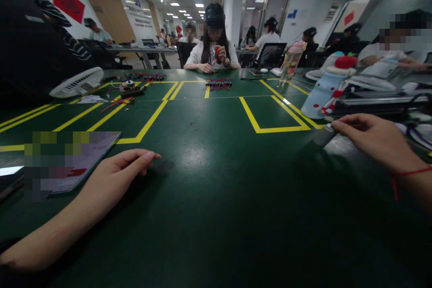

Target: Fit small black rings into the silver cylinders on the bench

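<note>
My right hand is over the table's right side, a red string around its wrist. Its thumb and fingertips pinch the top of a small grey cylinder, which is tilted and slightly blurred; what kind of thing it is, I cannot make out. My left hand rests on the dark green table, its fingers curled together against the thumb with nothing visible in them. Just left of that hand lies a tablet-like screen, partly pixelated.
Yellow tape marks the table. A blue bottle with a red top stands beyond my right hand. Wired parts lie ahead, with more wires and a white fan at left. A person sits opposite, handling something red.
</note>
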A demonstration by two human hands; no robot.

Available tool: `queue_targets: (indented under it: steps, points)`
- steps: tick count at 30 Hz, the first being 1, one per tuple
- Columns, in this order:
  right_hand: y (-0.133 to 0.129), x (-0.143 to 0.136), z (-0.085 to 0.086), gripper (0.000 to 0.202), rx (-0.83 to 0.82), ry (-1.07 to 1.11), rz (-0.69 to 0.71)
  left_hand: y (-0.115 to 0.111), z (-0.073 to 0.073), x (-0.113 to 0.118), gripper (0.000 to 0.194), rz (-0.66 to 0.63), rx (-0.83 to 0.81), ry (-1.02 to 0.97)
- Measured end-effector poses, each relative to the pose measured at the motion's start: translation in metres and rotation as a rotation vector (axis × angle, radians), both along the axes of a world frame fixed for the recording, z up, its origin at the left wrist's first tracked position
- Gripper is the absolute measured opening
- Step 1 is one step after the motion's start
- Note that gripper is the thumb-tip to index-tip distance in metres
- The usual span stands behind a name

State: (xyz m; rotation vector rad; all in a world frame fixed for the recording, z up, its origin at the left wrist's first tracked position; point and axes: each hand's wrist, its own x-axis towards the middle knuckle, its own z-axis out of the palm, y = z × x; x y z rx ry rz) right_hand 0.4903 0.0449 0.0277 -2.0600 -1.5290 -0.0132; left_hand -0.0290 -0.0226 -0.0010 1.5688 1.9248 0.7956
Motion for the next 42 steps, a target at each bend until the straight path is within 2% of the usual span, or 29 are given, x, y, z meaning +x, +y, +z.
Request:
queue_targets:
  steps: [6,11,14,19,23,25,28,31,34,37,42]
  points:
    - [-0.004,-0.007,0.002,0.032,-0.024,0.110,0.009,0.001,-0.002,-0.003,0.043,-0.006,-0.010,-0.004]
    - [-0.007,-0.011,0.003,0.037,0.012,0.146,0.008,0.001,-0.001,-0.002,0.043,-0.004,-0.011,0.009]
    - [-0.006,-0.010,-0.001,0.040,-0.007,0.144,0.020,0.001,0.000,-0.002,0.044,-0.001,-0.017,0.005]
    - [-0.001,-0.001,-0.012,0.063,-0.017,0.179,0.097,0.000,0.002,-0.002,0.044,-0.005,-0.015,0.023]
    - [-0.001,-0.005,-0.019,0.057,0.066,0.098,0.131,-0.001,0.003,0.000,0.045,-0.008,-0.017,0.029]
    - [-0.004,-0.020,-0.022,0.054,0.176,0.118,0.227,0.000,0.002,0.001,0.046,-0.012,-0.012,0.028]
    - [-0.017,-0.062,-0.025,0.049,0.255,0.263,0.497,0.001,0.000,0.001,0.047,-0.020,-0.029,0.037]
    - [-0.036,-0.113,-0.026,0.042,0.169,0.352,0.779,0.001,0.000,0.001,0.048,-0.016,-0.059,0.043]
    - [-0.053,-0.153,-0.026,0.036,0.068,0.348,0.981,-0.001,0.002,0.001,0.046,-0.021,-0.053,0.048]
    - [-0.060,-0.172,-0.028,0.034,0.007,0.352,1.076,-0.002,0.004,0.002,0.045,-0.022,-0.045,0.050]
    - [-0.061,-0.175,-0.031,0.035,-0.035,0.335,1.090,0.003,0.007,0.018,0.039,-0.123,-0.024,0.084]
